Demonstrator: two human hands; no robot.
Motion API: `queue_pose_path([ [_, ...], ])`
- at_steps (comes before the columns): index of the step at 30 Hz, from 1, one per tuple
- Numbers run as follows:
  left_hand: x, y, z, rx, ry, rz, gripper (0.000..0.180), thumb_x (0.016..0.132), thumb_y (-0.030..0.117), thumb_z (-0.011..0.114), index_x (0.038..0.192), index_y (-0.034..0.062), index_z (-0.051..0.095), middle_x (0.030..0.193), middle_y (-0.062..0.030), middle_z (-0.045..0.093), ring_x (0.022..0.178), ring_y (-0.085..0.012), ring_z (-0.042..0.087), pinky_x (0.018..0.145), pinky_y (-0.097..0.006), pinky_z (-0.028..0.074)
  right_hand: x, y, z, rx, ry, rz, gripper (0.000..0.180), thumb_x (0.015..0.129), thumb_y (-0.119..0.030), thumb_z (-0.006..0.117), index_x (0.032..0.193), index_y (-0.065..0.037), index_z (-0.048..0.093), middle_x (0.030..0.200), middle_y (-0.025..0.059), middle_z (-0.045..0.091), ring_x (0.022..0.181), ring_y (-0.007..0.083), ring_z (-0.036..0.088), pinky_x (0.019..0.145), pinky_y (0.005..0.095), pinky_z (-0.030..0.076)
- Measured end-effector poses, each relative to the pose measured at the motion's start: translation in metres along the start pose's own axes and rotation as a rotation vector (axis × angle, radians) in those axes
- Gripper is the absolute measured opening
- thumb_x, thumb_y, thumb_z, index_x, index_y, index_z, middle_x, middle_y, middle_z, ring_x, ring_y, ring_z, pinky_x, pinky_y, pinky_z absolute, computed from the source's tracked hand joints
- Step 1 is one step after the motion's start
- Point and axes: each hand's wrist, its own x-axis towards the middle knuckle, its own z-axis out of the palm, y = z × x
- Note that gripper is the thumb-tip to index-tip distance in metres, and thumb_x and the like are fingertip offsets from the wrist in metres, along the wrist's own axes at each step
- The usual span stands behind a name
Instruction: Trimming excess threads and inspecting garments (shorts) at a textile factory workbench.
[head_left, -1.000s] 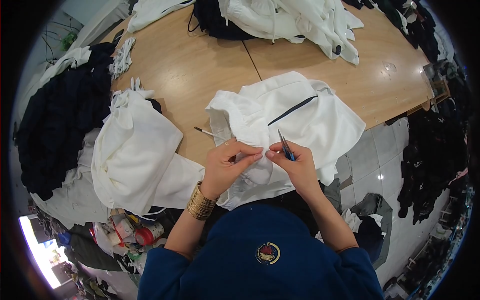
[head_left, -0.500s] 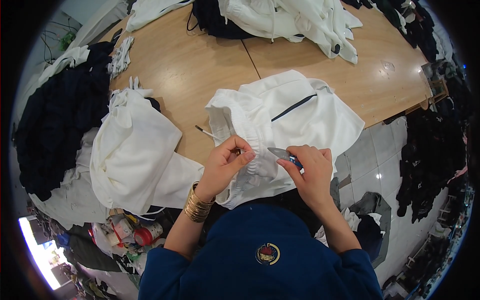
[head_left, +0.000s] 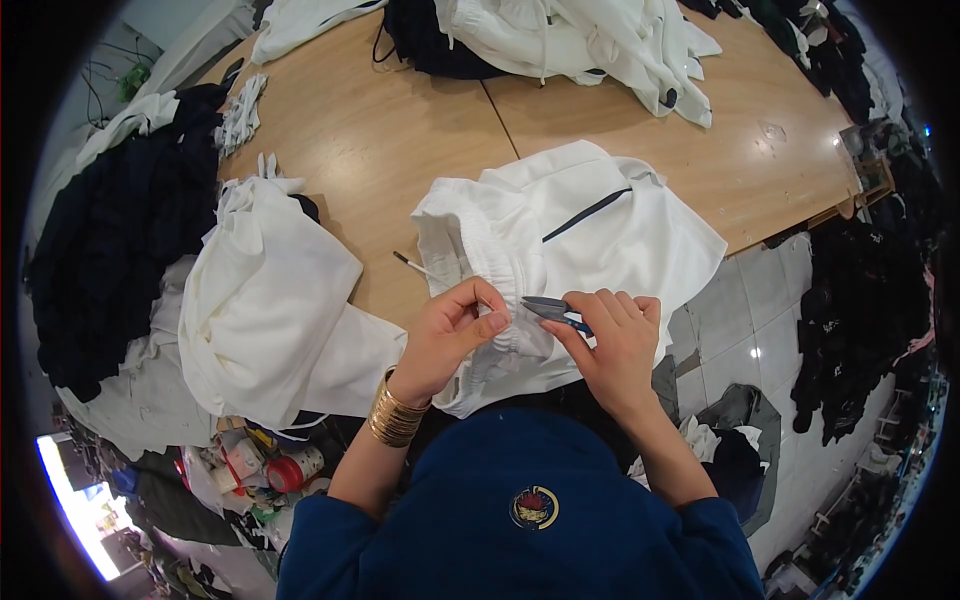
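While the left hand (head_left: 452, 335) pinches the gathered waistband of a white garment (head_left: 570, 250) at the table's (head_left: 370, 140) near edge, the right hand (head_left: 610, 345) grips small snips (head_left: 550, 308) against it. A folded white pile (head_left: 265, 300) lies left, dark clothes (head_left: 120, 260) beyond, a thin tool (head_left: 415, 265) between.

My wooden table (head_left: 400, 130) has white piles (head_left: 270, 310) left and far, dark clothes (head_left: 120, 250) far left, grey floor tiles (head_left: 740, 330) right, bright light (head_left: 70, 500) near left.
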Motion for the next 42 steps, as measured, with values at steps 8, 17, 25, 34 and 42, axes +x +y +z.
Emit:
queue_pose_path([
  [8, -0.009, 0.004, -0.006, 0.042, -0.018, -0.074, 0.008, 0.085, 0.008, 0.059, 0.088, 0.0031, 0.053, 0.081, 0.0028, 0.049, 0.076, -0.0027, 0.043, 0.068, -0.017, 0.037, 0.0, 0.0, -0.002, 0.054, 0.005, -0.005, 0.021, 0.072, -0.027, 0.07, 0.082, -0.012, 0.06, 0.065, -0.0024, 0.052, 0.059, 0.0159, 0.048, 0.063, 0.031, 0.029],
  [17, -0.052, 0.036, -0.097, 0.449, 0.037, -0.358, 0.018, 0.092, 0.017, 0.05, 0.09, -0.0006, 0.054, 0.094, -0.0069, 0.061, 0.076, -0.0088, 0.056, 0.066, -0.021, 0.046, 0.031, 0.1, -0.06, 0.105, 0.317, 0.477, 0.034, 0.075, -0.029, 0.07, 0.093, -0.004, 0.058, 0.068, 0.0071, 0.057, 0.061, 0.0157, 0.053, 0.054, 0.0278, 0.042],
  [25, 0.05, 0.011, -0.033, 0.109, 0.184, -0.41, 0.042, 0.093, 0.037, 0.046, 0.117, 0.0036, 0.05, 0.108, -0.0071, 0.058, 0.094, -0.016, 0.057, 0.081, -0.028, 0.046, 0.113, 0.205, 0.02, 0.231, 0.07, 0.51, 0.042, 0.069, -0.039, 0.071, 0.09, -0.003, 0.066, 0.079, 0.0149, 0.064, 0.074, 0.0257, 0.061, 0.068, 0.0337, 0.047],
  [34, 0.117, 0.122, -0.095, -0.34, 0.039, 0.267, 0.042, 0.097, 0.03, 0.035, 0.125, -0.0004, 0.042, 0.125, -0.0115, 0.05, 0.114, -0.0218, 0.049, 0.099, -0.037, 0.037, 0.178, 0.186, -0.034, 0.222, 0.186, 0.419, 0.021, 0.071, -0.026, 0.067, 0.082, -0.009, 0.065, 0.073, 0.0088, 0.063, 0.073, 0.0221, 0.061, 0.067, 0.0346, 0.047],
  [42, 0.051, 0.273, -0.059, -0.048, -0.524, 0.492, 0.043, 0.094, 0.032, 0.041, 0.123, 0.001, 0.046, 0.124, -0.011, 0.051, 0.111, -0.0235, 0.051, 0.097, -0.039, 0.038, 0.169, 0.127, -0.229, 0.645, 0.691, 0.047, 0.024, 0.078, -0.015, 0.068, 0.099, -0.005, 0.062, 0.084, -0.0016, 0.06, 0.065, 0.0025, 0.045, 0.053, 0.0176, 0.03],
])
